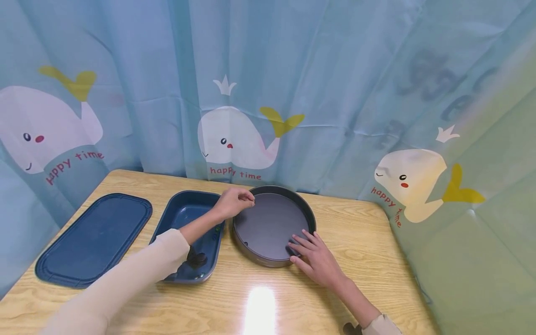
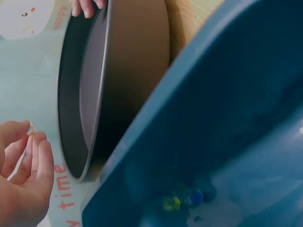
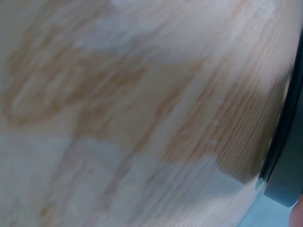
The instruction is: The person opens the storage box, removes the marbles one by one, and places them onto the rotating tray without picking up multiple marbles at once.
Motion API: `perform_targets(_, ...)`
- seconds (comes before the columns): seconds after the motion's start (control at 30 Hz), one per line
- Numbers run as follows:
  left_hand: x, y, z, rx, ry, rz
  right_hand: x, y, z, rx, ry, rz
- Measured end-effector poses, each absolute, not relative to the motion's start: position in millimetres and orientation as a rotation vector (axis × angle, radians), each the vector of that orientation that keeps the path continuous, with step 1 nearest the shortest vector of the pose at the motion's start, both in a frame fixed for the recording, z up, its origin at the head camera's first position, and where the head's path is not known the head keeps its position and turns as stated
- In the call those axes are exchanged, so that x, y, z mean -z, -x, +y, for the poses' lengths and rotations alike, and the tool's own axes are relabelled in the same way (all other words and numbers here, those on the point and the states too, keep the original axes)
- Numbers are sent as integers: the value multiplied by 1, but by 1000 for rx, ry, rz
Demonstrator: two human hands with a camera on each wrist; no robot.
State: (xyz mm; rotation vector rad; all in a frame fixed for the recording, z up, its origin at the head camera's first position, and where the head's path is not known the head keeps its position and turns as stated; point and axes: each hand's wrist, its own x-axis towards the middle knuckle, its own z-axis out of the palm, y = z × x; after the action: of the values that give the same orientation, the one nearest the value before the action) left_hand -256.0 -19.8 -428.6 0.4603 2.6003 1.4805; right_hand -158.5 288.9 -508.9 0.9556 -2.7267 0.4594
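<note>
My left hand (image 1: pixel 235 203) is above the left rim of a round dark pan (image 1: pixel 272 223). Its thumb and fingertips pinch a small clear marble (image 2: pixel 31 128) with an orange tint, seen in the left wrist view. My right hand (image 1: pixel 318 261) rests on the pan's near right rim, fingers straight and spread over the edge. A small dark round thing (image 1: pixel 246 244) lies inside the pan near its left wall. Left of the pan stands a deep blue container (image 1: pixel 190 213), partly covered by my left forearm. Inside it are a yellow-green marble (image 2: pixel 172 203) and a blue marble (image 2: pixel 193 196).
A flat blue lid (image 1: pixel 94 237) lies on the wooden table (image 1: pixel 356 232) at the left. Behind the table hangs a blue curtain (image 1: pixel 335 93) printed with whales. The container and the pan stand close together.
</note>
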Motion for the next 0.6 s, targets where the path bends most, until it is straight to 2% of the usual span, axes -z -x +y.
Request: perform_targets(0.6, 455, 271, 23, -1436, -506, 2683, 508, 159, 289, -482, -952, -2726)
